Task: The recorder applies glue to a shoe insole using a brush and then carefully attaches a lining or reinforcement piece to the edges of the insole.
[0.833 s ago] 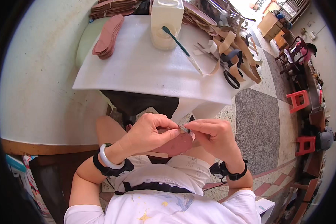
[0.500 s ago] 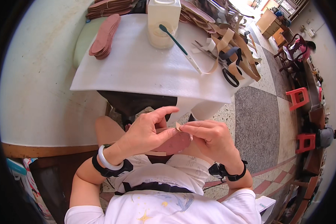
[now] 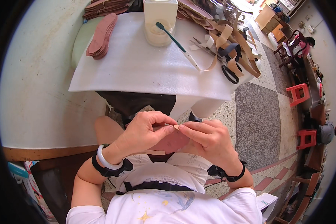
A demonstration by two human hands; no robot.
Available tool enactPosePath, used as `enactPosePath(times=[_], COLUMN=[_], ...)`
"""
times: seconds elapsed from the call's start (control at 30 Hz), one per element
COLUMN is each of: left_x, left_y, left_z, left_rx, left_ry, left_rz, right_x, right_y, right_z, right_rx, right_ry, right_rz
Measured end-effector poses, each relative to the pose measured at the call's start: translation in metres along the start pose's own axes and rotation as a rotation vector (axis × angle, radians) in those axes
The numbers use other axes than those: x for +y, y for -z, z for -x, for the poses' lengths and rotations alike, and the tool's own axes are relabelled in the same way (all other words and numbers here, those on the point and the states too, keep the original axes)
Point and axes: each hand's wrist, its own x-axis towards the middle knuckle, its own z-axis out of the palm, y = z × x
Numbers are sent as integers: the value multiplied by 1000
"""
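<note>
Above my lap, a reddish-brown insole (image 3: 172,142) is held between both hands, partly hidden behind them. A narrow tan strip (image 3: 176,127) shows at the insole's far edge, between my fingertips. My left hand (image 3: 142,128) pinches this strip with thumb and index finger. From the other side, my right hand (image 3: 210,139) grips the strip with closed thumb and fingers, against the insole's right edge. A loose tan strip end (image 3: 156,152) sticks out below my left hand.
Ahead is a white-covered table (image 3: 130,67). It carries a stack of insoles (image 3: 102,36), a glue container (image 3: 158,28), a green-and-white brush (image 3: 178,45), scissors (image 3: 230,74) and tangled strips (image 3: 227,39). Red stools (image 3: 298,94) stand at the right.
My left index finger has come down from its raised position and closed toward the thumb at the strip. My right fingertips stay at the strip.
</note>
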Motion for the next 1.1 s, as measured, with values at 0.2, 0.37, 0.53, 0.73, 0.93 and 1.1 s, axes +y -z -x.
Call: enactPosePath(times=[0.2, 0.37, 0.53, 0.73, 0.93, 1.1], left_x=[-1, -5, -5, -8, -13, -9], left_y=[0, 3, 3, 2, -1, 6], left_z=[1, 0, 0, -1, -3, -3], left_rx=[-47, -139, -178, -173, -159, -129], left_ry=[75, 84, 98, 198, 145, 142], left_rz=[42, 98, 120, 280, 247, 102], right_x=[-1, -3, -4, -5, -9, -8], right_y=[1, 1, 1, 0, -4, -9], right_z=[3, 3, 5, 5, 3, 3], right_rx=[-19, -77, -122, -137, -79, 65], right_ry=[31, 74, 103, 98, 14, -138], right_rz=[58, 138, 205, 209, 117, -54])
